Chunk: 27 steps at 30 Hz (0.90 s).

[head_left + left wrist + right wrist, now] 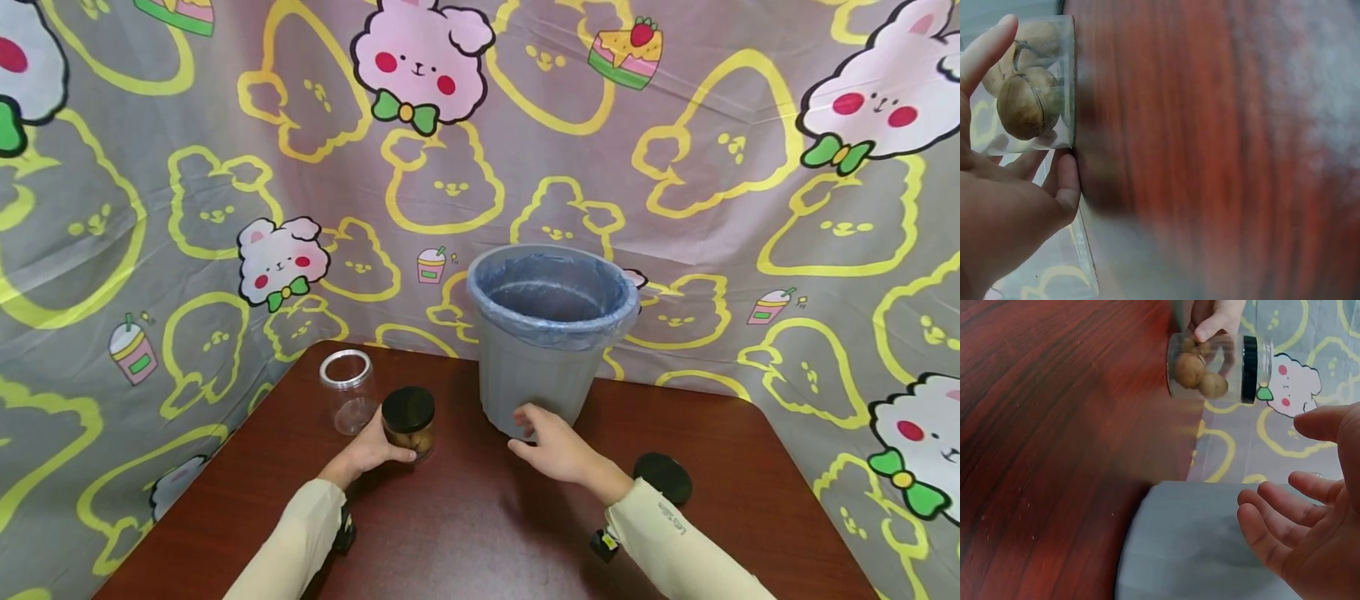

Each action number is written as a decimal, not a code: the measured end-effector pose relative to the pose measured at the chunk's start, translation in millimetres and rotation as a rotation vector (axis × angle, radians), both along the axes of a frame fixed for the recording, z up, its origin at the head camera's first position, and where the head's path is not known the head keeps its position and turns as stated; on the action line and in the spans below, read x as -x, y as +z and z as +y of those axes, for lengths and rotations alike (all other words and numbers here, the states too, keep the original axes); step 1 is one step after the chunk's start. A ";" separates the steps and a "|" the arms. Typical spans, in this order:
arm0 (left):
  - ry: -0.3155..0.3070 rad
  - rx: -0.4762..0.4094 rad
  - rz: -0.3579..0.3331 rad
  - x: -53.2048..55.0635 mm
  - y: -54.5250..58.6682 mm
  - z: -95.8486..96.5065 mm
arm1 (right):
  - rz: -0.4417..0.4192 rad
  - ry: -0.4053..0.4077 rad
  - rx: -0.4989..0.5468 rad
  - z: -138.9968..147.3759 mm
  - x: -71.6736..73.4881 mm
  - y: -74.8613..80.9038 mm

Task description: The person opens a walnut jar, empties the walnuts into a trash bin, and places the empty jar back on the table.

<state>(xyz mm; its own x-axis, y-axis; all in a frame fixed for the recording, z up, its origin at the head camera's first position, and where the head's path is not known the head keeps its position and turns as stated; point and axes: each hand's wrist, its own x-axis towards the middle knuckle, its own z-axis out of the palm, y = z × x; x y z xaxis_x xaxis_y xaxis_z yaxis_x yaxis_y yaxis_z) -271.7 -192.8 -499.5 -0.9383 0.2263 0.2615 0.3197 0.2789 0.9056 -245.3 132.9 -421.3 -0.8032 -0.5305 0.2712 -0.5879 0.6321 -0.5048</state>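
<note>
To the left of the grey bin, farthest from it, a lidless clear jar stands on the table. Nearer the bin, on that same side, the left hand wraps thumb and fingers round the nut jar, whose black cap is on. Just before the bin, the right hand is empty, fingers apart and slightly bent. Right of the bin lies a loose black lid. The step looks like steadying the nut jar for opening; next probably calls for the right hand to grasp and twist its cap.
</note>
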 end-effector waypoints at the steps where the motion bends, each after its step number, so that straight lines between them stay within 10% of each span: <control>1: 0.000 -0.007 -0.008 -1.6 3.1 0.6 | 0.007 0.000 0.000 -1.3 1.1 -1.5; 7: 0.021 0.009 -0.024 -10.3 20.9 6.4 | -0.022 -0.017 -0.004 -9.6 7.2 -8.6; 16: 0.096 0.104 -0.038 3.7 1.2 2.0 | -0.059 -0.033 0.028 -20.6 15.6 -12.1; 27: 0.127 0.236 -0.021 -2.6 12.0 12.2 | -0.086 -0.008 0.024 -28.0 15.1 -12.0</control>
